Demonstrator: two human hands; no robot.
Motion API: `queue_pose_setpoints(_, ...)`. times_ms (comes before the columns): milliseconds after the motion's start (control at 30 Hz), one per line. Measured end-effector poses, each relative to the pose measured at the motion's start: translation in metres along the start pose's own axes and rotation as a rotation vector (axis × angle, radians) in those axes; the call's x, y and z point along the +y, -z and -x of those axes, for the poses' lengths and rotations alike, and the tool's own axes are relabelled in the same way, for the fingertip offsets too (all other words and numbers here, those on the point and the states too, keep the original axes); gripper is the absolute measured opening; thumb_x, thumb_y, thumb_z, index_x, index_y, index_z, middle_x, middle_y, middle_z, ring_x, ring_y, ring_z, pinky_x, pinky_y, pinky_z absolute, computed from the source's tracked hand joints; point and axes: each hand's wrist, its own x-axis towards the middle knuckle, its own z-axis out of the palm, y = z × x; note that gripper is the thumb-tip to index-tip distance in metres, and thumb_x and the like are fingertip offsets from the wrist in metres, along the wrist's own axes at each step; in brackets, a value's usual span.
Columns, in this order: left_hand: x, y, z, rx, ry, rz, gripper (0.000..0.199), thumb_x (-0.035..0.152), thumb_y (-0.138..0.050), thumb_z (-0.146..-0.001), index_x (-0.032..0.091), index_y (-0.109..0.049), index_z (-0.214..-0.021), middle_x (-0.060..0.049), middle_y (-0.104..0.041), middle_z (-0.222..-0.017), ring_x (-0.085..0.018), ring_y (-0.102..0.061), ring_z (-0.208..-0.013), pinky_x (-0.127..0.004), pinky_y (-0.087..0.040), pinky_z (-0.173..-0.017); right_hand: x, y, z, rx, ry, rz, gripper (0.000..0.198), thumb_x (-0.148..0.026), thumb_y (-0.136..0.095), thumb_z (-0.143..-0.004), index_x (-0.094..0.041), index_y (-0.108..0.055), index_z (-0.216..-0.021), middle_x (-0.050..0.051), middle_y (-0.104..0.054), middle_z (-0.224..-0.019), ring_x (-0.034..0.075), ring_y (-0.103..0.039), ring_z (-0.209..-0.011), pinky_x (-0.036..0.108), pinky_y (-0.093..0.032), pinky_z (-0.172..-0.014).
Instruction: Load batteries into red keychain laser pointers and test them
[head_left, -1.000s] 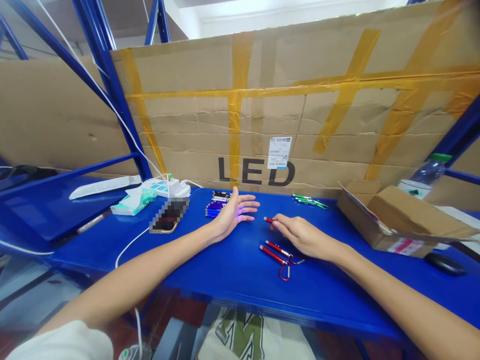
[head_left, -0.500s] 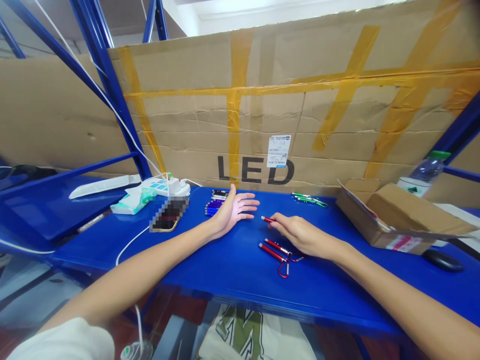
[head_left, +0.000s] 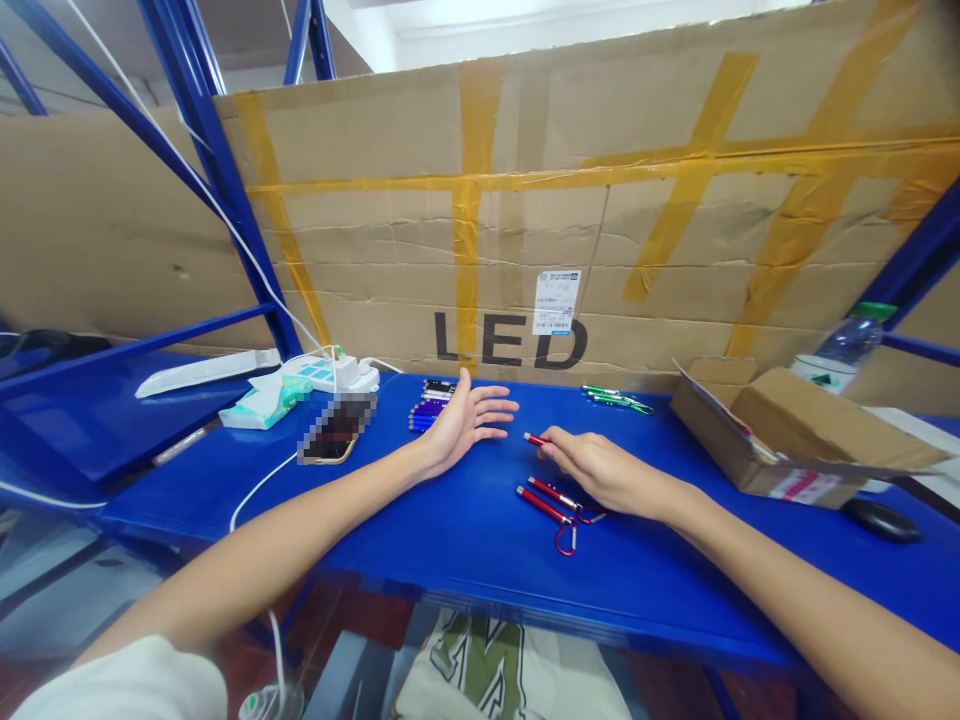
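Observation:
My right hand [head_left: 600, 468] pinches a red keychain penlight [head_left: 534, 439], its silver tip pointing left. Just below it, two more red penlights [head_left: 541, 503] with carabiner clips lie side by side on the blue table [head_left: 457, 560]. Held on edge, my left hand [head_left: 469, 425] has its fingers stretched and apart, with nothing in it. Partly hidden behind that hand, a row of blue, purple, white and black penlights [head_left: 426, 416] lies on the table. Several green penlights [head_left: 611, 398] with clips rest near the back, beyond my right hand.
At the right stand an open cardboard box [head_left: 757, 455], a black mouse [head_left: 882, 521] and a plastic bottle [head_left: 855, 345]. To the left are a phone [head_left: 341, 430], a tissue pack [head_left: 262, 403] and a power strip [head_left: 337, 372] with white cables. A large cardboard panel [head_left: 375, 260] closes off the back.

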Motion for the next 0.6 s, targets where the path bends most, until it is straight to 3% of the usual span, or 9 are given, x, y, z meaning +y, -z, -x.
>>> queue_pose_setpoints(267,-0.0009,0.0003,0.0008,-0.011,-0.012,-0.001,0.083,0.082,-0.025,-0.103,0.015,-0.065,-0.132,-0.020,-0.072,-0.134,-0.031,-0.068,-0.121,-0.041,-0.057,-0.097,-0.0039,0.0026,-0.0009,0.004,-0.023,0.018,0.034,-0.044,-0.031,-0.114,-0.023,-0.054,-0.099,0.001,-0.062,-0.076,0.017,-0.053,-0.063,0.030,-0.037,-0.065)
queue_pose_setpoints(600,0.0011,-0.0020,0.0023,-0.024,-0.008,-0.023,0.083,0.082,-0.025,-0.102,0.016,-0.065,-0.132,-0.020,-0.071,-0.134,-0.031,-0.067,-0.121,-0.042,-0.056,-0.098,-0.0082,0.0057,-0.0017,-0.014,-0.054,0.081,0.032,-0.039,-0.036,-0.112,-0.022,-0.059,-0.098,0.004,-0.067,-0.076,0.019,-0.057,-0.064,0.030,-0.037,-0.066)
